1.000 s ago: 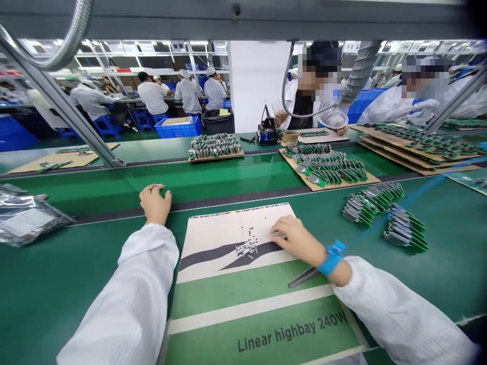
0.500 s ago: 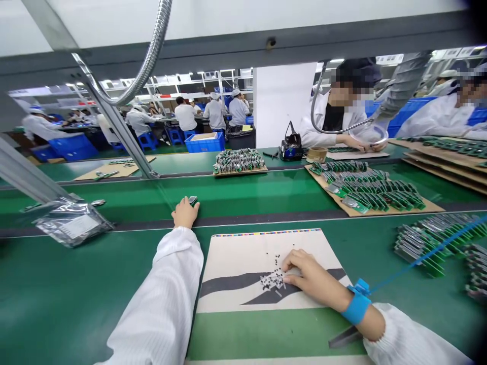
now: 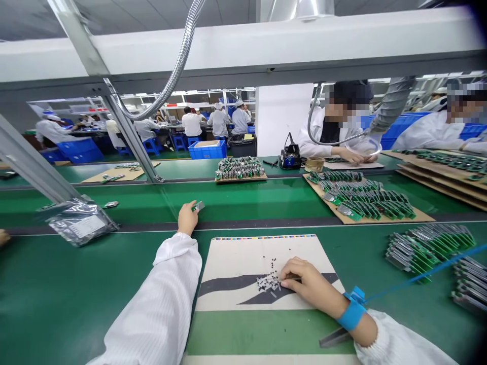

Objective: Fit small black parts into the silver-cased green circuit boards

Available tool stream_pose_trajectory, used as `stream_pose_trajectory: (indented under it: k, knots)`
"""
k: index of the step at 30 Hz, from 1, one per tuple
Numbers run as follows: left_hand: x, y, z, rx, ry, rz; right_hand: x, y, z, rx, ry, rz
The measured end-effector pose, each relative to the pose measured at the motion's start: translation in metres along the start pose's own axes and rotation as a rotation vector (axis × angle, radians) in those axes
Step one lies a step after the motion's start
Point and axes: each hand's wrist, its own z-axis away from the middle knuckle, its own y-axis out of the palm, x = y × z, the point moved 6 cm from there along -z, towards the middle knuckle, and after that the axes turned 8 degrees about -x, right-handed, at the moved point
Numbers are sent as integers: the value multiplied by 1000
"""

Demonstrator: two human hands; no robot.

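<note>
Sheet (image 3: 251,332) flat on the worktop (image 3: 144,263), near edge out of frame. Dark grey strip (image 3: 335,337) at its right, just below the wrist with the blue band (image 3: 352,314); can't tell what it is.

Right hand (image 3: 310,284) over the sheet. Thumb and index tips close to each other; something thin and grey shows between them, too small to say if it's pinched.

Parts (image 3: 268,282) lie in a loose pile on the sheet, immediately left of those fingertips. Right hand is clearly the nearer one. No common long axis: the little pins point every which way, black bits strewn on the far side.

Right of the sheet, a stack (image 3: 413,248) of boards leaning on edge. Bag (image 3: 81,223) well off to the left.

Left hand (image 3: 187,219) reaches past the sheet over the belt (image 3: 274,200), fingers apparently closed on a small board (image 3: 199,206). It juts right of the fingertips, long axis seemingly left-right, partly hidden. Can't tell if it touches the belt.

Beyond: more boards (image 3: 240,168) on cardboard; co-worker (image 3: 329,132) opposite.
</note>
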Motion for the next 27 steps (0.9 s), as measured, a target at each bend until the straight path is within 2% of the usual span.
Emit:
stream_pose_trajectory:
  k: [2, 5, 11, 13, 15, 17, 19, 24, 27]
  knots:
    - [-9, -1, 21, 50, -45, 146, 0, -4, 1, -11, 10, -42]
    - [-27, 4, 68, 224, -138, 393, 0, -12, 3, -35, 31, -111]
    - [-59, 16, 210, 687, -427, 730, 8, -19, 15, -36, 61, -251]
    - [-66, 19, 253, 797, -507, 779, 14, -20, 21, -32, 62, -289]
    - [-72, 22, 285, 875, -581, 847, 19, -21, 27, -29, 62, -312]
    - [-76, 24, 305, 921, -629, 931, 24, -23, 31, -23, 58, -322]
    - [-78, 26, 315, 946, -639, 983, 28, -24, 34, -13, 45, -325]
    - [-69, 25, 321, 943, -626, 954, 33, -28, 37, 6, -8, -333]
    - [-64, 26, 326, 958, -627, 926, 34, -29, 40, 19, 9, -367]
